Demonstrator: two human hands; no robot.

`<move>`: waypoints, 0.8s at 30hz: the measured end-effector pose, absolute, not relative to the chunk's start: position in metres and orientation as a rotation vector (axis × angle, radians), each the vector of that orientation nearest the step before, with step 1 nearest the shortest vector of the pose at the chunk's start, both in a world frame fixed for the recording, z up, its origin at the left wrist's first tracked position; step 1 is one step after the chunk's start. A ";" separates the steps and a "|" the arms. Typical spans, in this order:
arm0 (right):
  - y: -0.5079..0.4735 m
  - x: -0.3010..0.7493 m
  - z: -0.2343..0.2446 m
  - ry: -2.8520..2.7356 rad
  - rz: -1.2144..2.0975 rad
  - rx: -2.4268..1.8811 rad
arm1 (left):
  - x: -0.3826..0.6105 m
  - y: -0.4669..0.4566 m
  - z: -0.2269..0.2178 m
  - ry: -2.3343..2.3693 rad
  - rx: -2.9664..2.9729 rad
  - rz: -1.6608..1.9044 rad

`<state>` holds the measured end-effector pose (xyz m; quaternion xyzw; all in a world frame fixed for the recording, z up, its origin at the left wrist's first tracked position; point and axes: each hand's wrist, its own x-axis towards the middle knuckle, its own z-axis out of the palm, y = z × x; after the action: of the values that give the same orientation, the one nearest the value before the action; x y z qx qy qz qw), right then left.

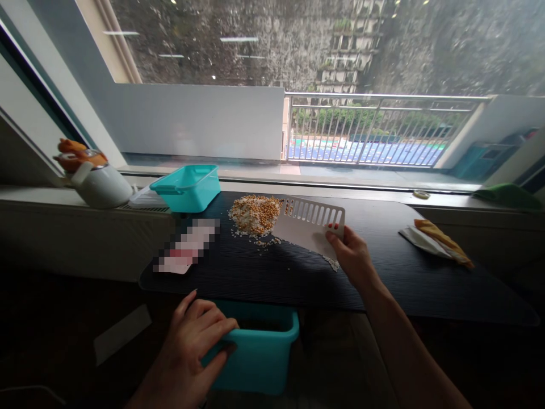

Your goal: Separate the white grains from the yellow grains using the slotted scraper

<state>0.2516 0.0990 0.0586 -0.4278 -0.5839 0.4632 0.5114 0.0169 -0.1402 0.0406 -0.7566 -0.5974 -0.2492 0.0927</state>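
My right hand [349, 250] grips one end of a flat white slotted plastic plate [304, 227], thumb on its near side. The plate's far end touches a heap of yellow beans or kernels mixed with white grains [256, 216] on the dark table. Some white grains [331, 263] lie under the plate's near edge. Below the table's front edge, my left hand [200, 335] is closed on the left side of the rim of a turquoise plastic bin [261, 360]. The bin's contents are too dark to make out.
A second turquoise bin [191, 190] stands at the table's back left, near a white pot with an orange figure [100, 179]. A blurred-out pink and white packet [183, 253] lies on the left. White and yellow wrappers [440, 243] lie on the right. A window runs behind.
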 end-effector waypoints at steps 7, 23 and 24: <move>0.090 0.260 0.056 -1.386 1.129 -1.051 | 0.018 -0.140 0.038 -1.818 -2.260 -0.725; 0.082 0.253 0.063 -1.404 1.294 -0.976 | 0.018 -0.140 0.042 -1.763 -2.252 -0.776; 0.081 0.254 0.065 -1.411 1.308 -0.966 | 0.019 -0.140 0.043 -1.758 -2.257 -0.776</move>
<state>0.2544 0.0814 0.0646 -0.3951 -0.5770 0.5346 0.4745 0.0186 -0.1398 0.0428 -0.7584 -0.5907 -0.2607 0.0883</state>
